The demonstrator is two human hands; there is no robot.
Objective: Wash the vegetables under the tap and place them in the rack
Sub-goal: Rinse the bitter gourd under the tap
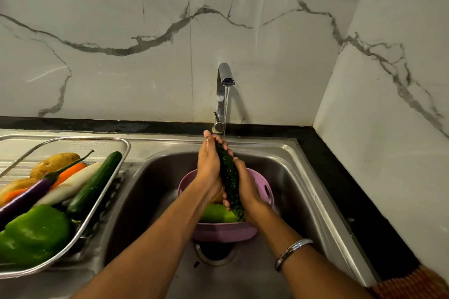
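Head view, both hands (pixel 211 165) gripping cucumber (pixel 229 177), no legible writing

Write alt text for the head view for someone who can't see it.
Both hands, left hand and right hand, grip a cucumber under the running tap, above a pink colander in the sink. Washed vegetables lie in the rack on the left.

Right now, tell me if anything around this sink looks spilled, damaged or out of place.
Nothing stands out. Both hands, left hand and right hand, hold a cucumber under the running tap above the pink colander. The other vegetables lie inside the rack, none spilled.
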